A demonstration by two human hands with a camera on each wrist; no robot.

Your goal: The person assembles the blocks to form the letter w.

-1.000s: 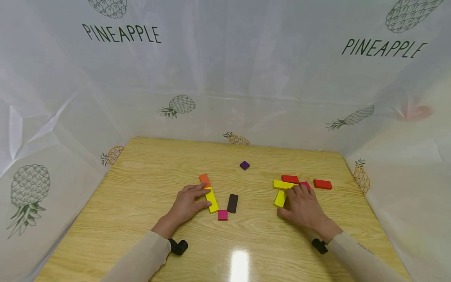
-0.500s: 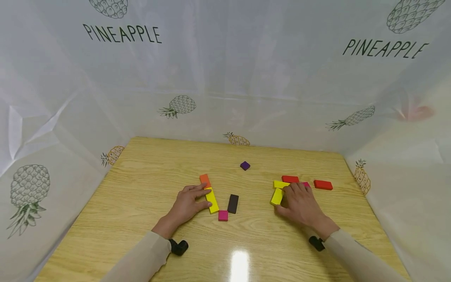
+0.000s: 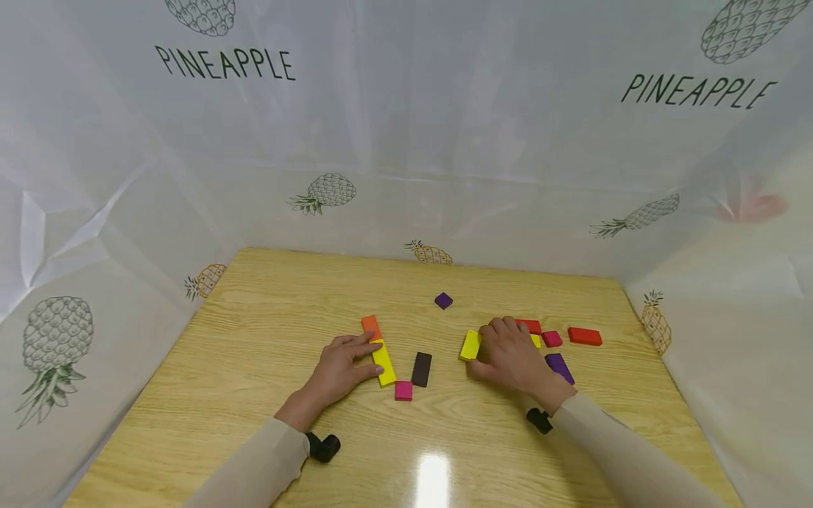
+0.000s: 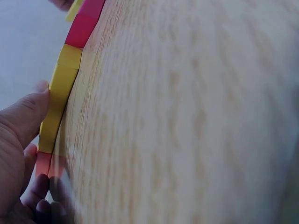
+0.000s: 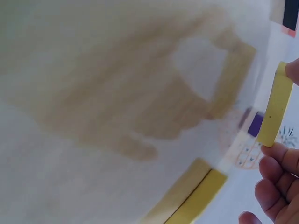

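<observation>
My left hand (image 3: 336,368) rests on a row of flat blocks in the head view, its thumb and a finger touching a yellow block (image 3: 384,365). Another finger lies on the orange block (image 3: 371,327) at the row's far end. A pink square block (image 3: 403,391) and a dark brown or black block (image 3: 422,370) stand at the near end. My right hand (image 3: 516,358) pinches another yellow block (image 3: 470,345) by its ends between thumb and finger. The right wrist view shows this yellow block (image 5: 274,107) raised off the table.
Right of and behind my right hand lie a red block (image 3: 530,326), a partly hidden yellow block (image 3: 536,340), a pink block (image 3: 552,339), another red block (image 3: 584,336) and a purple block (image 3: 559,368). A small purple block (image 3: 443,300) sits farther back. Pineapple-printed sheeting (image 3: 406,127) surrounds the table.
My right hand has moved left with the yellow block, away from the right-hand group, uncovering the purple block and more of the pink one. The left hand stays in place.
</observation>
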